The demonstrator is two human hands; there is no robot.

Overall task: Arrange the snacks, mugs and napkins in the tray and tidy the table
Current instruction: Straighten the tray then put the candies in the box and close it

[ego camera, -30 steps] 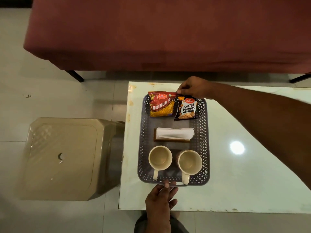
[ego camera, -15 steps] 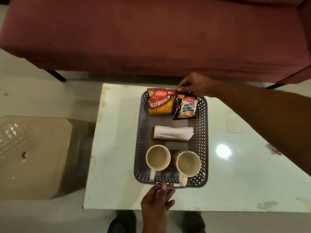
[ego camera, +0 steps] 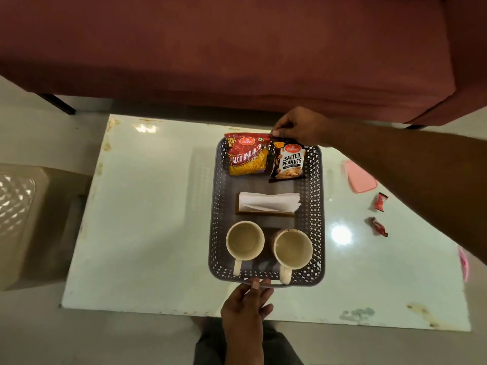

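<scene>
A grey perforated tray [ego camera: 214,206] lies on the white glass table [ego camera: 147,206]. At its far end sit a red aloo bhujia packet [ego camera: 247,156] and a black salted peanuts packet [ego camera: 290,162]. White napkins [ego camera: 268,201] rest on a brown holder in the tray's middle. Two cream mugs [ego camera: 245,241] [ego camera: 293,248] stand side by side at the near end, handles toward me. My left hand [ego camera: 245,312] grips the tray's near rim. My right hand [ego camera: 303,126] pinches the far rim, just above the packets.
A pink lid [ego camera: 359,177] and two small red wrappers [ego camera: 380,202] [ego camera: 379,227] lie on the table right of the tray. Something pink [ego camera: 463,262] sits at the right edge. A beige plastic stool [ego camera: 21,219] stands left; a maroon sofa [ego camera: 237,48] runs behind.
The tray, held at both ends, has slid rightward from the table's left side toward its middle. The view has also shifted, bringing the lid and wrappers into sight.
</scene>
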